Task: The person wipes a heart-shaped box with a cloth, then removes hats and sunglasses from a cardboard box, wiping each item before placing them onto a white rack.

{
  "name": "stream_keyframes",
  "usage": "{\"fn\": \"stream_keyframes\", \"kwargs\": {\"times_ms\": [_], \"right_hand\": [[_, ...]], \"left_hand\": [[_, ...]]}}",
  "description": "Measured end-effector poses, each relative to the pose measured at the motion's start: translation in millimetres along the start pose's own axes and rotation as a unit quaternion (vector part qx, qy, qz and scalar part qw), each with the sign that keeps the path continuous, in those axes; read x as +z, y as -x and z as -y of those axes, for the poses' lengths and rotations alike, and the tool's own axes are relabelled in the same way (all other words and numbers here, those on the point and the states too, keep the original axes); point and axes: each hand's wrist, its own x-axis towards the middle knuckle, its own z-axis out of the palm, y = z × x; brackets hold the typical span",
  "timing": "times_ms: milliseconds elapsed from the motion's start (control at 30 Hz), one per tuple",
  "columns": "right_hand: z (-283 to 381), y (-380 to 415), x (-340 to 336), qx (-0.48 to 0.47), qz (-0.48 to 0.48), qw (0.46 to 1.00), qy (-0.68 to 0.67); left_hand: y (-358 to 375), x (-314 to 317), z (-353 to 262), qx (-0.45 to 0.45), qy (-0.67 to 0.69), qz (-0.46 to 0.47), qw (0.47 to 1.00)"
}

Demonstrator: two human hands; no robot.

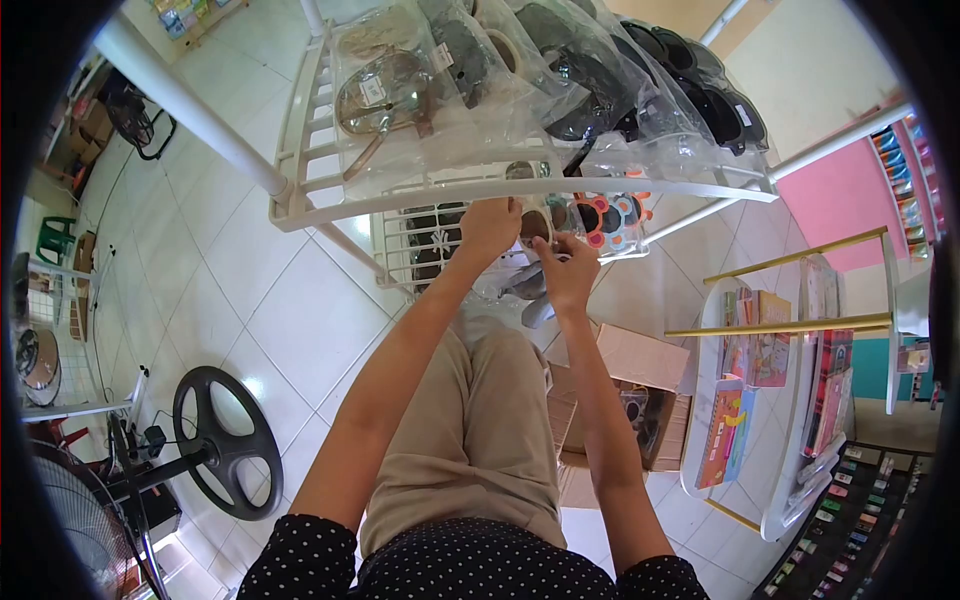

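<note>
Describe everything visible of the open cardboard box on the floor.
The cardboard box is plain brown and looks like ordinary corrugated board. It sits on the pale tiled floor, beside the wearer's right leg. Its top is open, with flaps spread outward; the far flap is broad and in clear view. The inside is shadowed and holds some dark, partly shiny contents, too unclear to identify. The right forearm crosses the view above it, hiding part. No hand touches it.

Black fan (130, 113) is standing at 10 o'clock, green stool (54, 235) is sitting at 9, spoked base (218, 443) is resting at 8.
</note>
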Motion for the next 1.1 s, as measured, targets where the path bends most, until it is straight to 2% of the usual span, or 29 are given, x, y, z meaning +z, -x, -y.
{"fn": "stream_keyframes", "kwargs": {"times_ms": [67, 133, 200, 267, 300, 333, 367, 400, 467, 533, 600, 633, 700, 733, 800, 900, 967, 1033, 1100], "right_hand": [[5, 4, 3, 0.012, -0.002, 1.000, 0.016], [10, 9, 3, -0.109, -0.055, 0.982, 0.141], [9, 16, 3, -0.103, -0.077, 0.984, 0.122], [6, 33, -23, -0.079, -0.113, 0.982, 0.126], [15, 50, -43, -0.016, -0.069, 0.994, 0.088], [17, 68, -60, 0.044, -0.027, 0.998, 0.043], [4, 88, -79, 0.051, -0.018, 0.996, 0.066], [-15, 110, -101, 0.058, -0.005, 0.995, 0.084], [-61, 151, -145, 0.118, 0.060, 0.978, 0.163], [-109, 184, -189, 0.308, 0.187, 0.906, 0.222], [-145, 198, -210, 0.378, 0.263, 0.825, 0.327], [-173, 208, -211, 0.381, 0.261, 0.825, 0.325], [-222, 221, -206, 0.339, 0.045, 0.848, 0.404], [-226, 217, -204, 0.340, 0.048, 0.850, 0.400], [-238, 199, -197, 0.469, 0.022, 0.783, 0.407], [-252, 193, -181, 0.476, -0.004, 0.753, 0.454], [-271, 198, -184, 0.497, 0.000, 0.748, 0.440], [-277, 201, -188, 0.414, 0.001, 0.785, 0.460], [-274, 201, -195, 0.433, 0.017, 0.794, 0.426]], "left_hand": [[4, -3, -5, 0.021, -0.046, -0.022, 0.998], [8, -4, -8, 0.014, -0.111, -0.048, 0.993], [6, 2, 4, 0.018, -0.153, -0.058, 0.986], [15, -3, 7, 0.079, -0.185, -0.104, 0.974], [21, -13, -1, 0.072, -0.192, -0.094, 0.974], [30, -20, -5, 0.092, -0.195, -0.125, 0.969], [45, -35, -20, 0.034, -0.136, -0.068, 0.988], [60, -36, -15, 0.074, -0.078, -0.106, 0.989], [93, -44, -18, 0.054, -0.010, -0.092, 0.994], [120, -44, -10, 0.056, 0.015, -0.066, 0.996], [144, -38, -3, 0.039, 0.040, -0.039, 0.998], [153, -37, -2, 0.020, 0.064, -0.017, 0.998], [165, -38, -6, 0.010, 0.065, 0.001, 0.998], [171, -39, -7, -0.002, 0.064, 0.019, 0.998], [178, -41, -6, -0.018, 0.059, 0.034, 0.998], [185, -43, 1, -0.043, 0.052, 0.058, 0.996], [188, -42, 5, -0.053, 0.046, 0.071, 0.995], [189, -40, 7, -0.075, 0.052, 0.091, 0.992], [189, -34, 7, -0.088, 0.059, 0.103, 0.989]]}}
